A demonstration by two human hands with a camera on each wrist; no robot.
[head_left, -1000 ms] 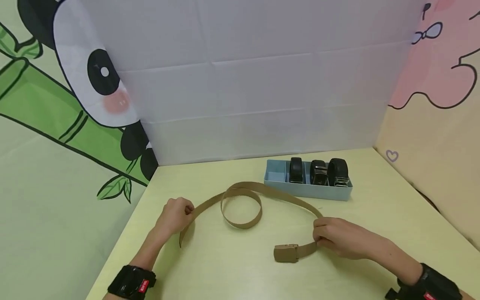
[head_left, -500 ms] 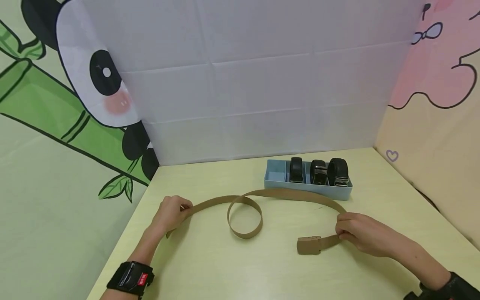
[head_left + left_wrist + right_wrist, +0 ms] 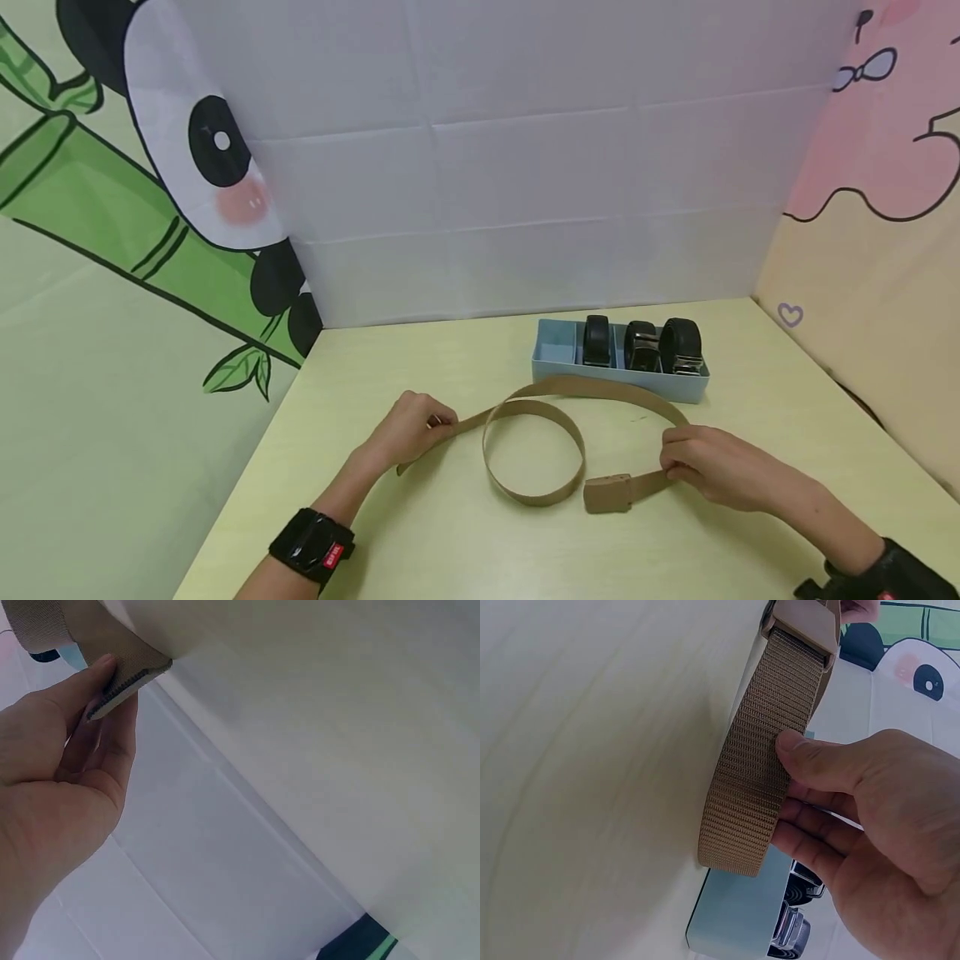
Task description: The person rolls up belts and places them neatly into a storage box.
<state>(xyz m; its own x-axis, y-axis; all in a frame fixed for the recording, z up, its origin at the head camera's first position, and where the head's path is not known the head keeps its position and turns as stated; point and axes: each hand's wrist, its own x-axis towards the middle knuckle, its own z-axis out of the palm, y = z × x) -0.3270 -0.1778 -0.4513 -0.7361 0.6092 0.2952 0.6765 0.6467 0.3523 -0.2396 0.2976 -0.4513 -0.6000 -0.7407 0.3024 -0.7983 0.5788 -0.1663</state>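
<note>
A tan woven belt (image 3: 592, 387) stands on edge on the table, its strap crossing itself in a round loop at the middle. My left hand (image 3: 415, 427) pinches it close to the tail. In the left wrist view, the dark-edged tail end (image 3: 127, 656) sticks out past the thumb. On the other side my right hand (image 3: 720, 467) pinches the strap where it bends back toward the buckle (image 3: 608, 494). The right wrist view has the thumb on the ribbed webbing (image 3: 757, 765), the fingers behind it. The tan box-shaped buckle lies just right of the loop.
Behind the belt stands a light blue divided box (image 3: 675, 388). Three rolled black belts sit in it: one (image 3: 597, 340) in the middle, two (image 3: 641, 345) at the right. Its left compartment is empty. A white cloth backdrop (image 3: 465, 183) rises at the table's far edge.
First the right hand moved right with the buckle end, and the hands spread apart. Since then my left hand has come right with the tail, and the loop has widened.
</note>
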